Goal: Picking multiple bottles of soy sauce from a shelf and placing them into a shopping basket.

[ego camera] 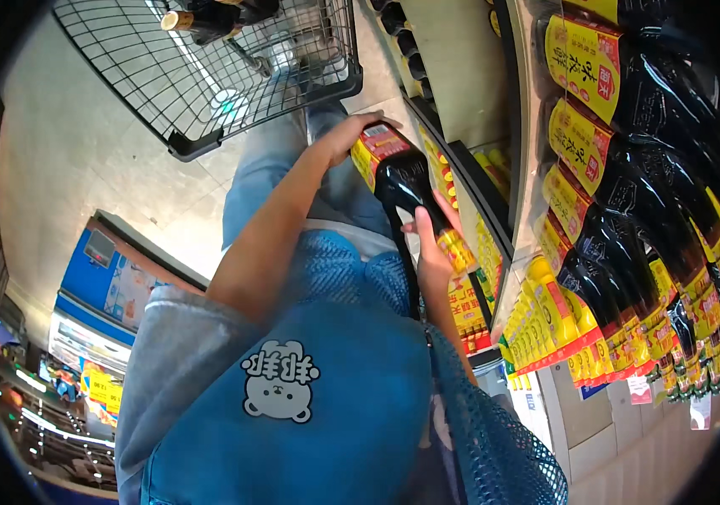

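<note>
A large dark sauce bottle [404, 175] with a yellow-and-red label lies tilted across both hands, in front of my waist. Its base end rests in my left hand [346, 136], whose fingers wrap over the bottom edge. Around the narrow neck, just above the yellow wrapper near the cap, my right hand [433, 249] is closed. The label's printed code faces up toward me. Ahead of my legs stands a black wire shopping cart [139, 95]. Inside it lies a dark bottle with a gold cap [177, 21], partly cut off by the frame's top.
To the right, a shelf edge [527, 208] carries rows of similar dark bottles [612, 183] and yellow bottles [543, 303]. A lower shelf [461, 76] holds more goods. Left are a blue display stand [85, 271] and tiled floor [82, 145]. My blue apron [360, 379] fills the bottom.
</note>
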`<state>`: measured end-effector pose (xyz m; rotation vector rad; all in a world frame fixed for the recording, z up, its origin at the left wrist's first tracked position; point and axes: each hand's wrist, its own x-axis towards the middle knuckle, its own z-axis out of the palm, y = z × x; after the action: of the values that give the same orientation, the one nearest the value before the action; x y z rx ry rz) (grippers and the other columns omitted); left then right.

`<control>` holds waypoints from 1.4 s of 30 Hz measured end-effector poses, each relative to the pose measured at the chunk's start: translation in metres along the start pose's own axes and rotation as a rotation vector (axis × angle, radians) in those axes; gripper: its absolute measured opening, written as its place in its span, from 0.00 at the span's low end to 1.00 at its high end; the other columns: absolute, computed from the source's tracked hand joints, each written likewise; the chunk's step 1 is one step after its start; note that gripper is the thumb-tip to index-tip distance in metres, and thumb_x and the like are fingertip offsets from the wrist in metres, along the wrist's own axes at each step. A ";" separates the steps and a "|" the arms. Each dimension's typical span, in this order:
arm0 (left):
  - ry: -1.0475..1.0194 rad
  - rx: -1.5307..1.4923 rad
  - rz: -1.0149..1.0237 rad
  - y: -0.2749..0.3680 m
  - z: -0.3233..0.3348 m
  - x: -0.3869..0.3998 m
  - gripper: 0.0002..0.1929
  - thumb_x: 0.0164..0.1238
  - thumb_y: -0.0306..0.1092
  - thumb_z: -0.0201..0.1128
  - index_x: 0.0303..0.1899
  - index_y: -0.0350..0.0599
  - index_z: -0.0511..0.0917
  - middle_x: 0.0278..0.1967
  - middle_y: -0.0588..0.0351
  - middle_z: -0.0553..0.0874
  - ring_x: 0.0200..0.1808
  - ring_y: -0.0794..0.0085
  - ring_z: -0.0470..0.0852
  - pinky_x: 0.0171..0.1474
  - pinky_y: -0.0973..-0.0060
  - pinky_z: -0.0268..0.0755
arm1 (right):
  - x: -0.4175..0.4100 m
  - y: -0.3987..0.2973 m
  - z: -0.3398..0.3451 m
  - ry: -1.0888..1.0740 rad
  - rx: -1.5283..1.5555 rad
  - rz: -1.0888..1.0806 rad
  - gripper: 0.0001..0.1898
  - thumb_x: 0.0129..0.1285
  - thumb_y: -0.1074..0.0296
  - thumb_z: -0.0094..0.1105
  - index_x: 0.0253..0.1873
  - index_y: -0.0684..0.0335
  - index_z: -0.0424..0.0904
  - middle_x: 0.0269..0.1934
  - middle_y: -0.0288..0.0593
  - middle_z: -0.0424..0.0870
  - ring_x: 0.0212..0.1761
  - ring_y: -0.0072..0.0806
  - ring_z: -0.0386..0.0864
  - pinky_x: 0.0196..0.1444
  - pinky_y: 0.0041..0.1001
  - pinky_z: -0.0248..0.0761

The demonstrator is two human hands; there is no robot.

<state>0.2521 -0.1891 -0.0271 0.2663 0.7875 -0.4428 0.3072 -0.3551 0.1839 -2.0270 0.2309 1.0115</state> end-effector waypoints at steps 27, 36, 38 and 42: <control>0.328 0.380 0.085 -0.031 -0.073 -0.007 0.27 0.85 0.54 0.51 0.74 0.51 0.76 0.64 0.57 0.86 0.56 0.72 0.86 0.56 0.74 0.76 | 0.222 0.009 0.008 0.374 0.172 -0.290 0.17 0.67 0.72 0.75 0.53 0.75 0.81 0.45 0.47 0.87 0.36 0.30 0.88 0.46 0.28 0.88; 0.474 0.637 0.158 -0.048 -0.098 -0.019 0.26 0.83 0.54 0.54 0.60 0.40 0.83 0.54 0.48 0.90 0.56 0.55 0.87 0.62 0.64 0.75 | 0.246 -0.017 0.001 0.561 0.044 0.067 0.27 0.66 0.47 0.76 0.49 0.73 0.86 0.44 0.44 0.92 0.46 0.27 0.90 0.58 0.21 0.78; 0.476 0.648 0.109 -0.045 -0.100 -0.025 0.25 0.84 0.53 0.54 0.62 0.41 0.82 0.53 0.49 0.90 0.56 0.59 0.87 0.63 0.65 0.75 | 0.248 -0.022 -0.003 0.554 -0.035 0.082 0.29 0.66 0.45 0.75 0.49 0.72 0.86 0.45 0.42 0.93 0.47 0.24 0.90 0.57 0.19 0.77; 0.523 0.658 0.154 -0.043 -0.109 -0.051 0.23 0.86 0.48 0.55 0.66 0.40 0.81 0.53 0.53 0.90 0.56 0.70 0.86 0.63 0.68 0.74 | 0.255 -0.021 -0.010 0.503 -0.019 0.127 0.30 0.66 0.42 0.73 0.50 0.70 0.86 0.47 0.40 0.92 0.50 0.23 0.89 0.58 0.20 0.76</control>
<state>0.1325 -0.1699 -0.0670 1.0814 1.1043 -0.4829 0.4905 -0.3012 0.0138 -2.2793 0.6222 0.5602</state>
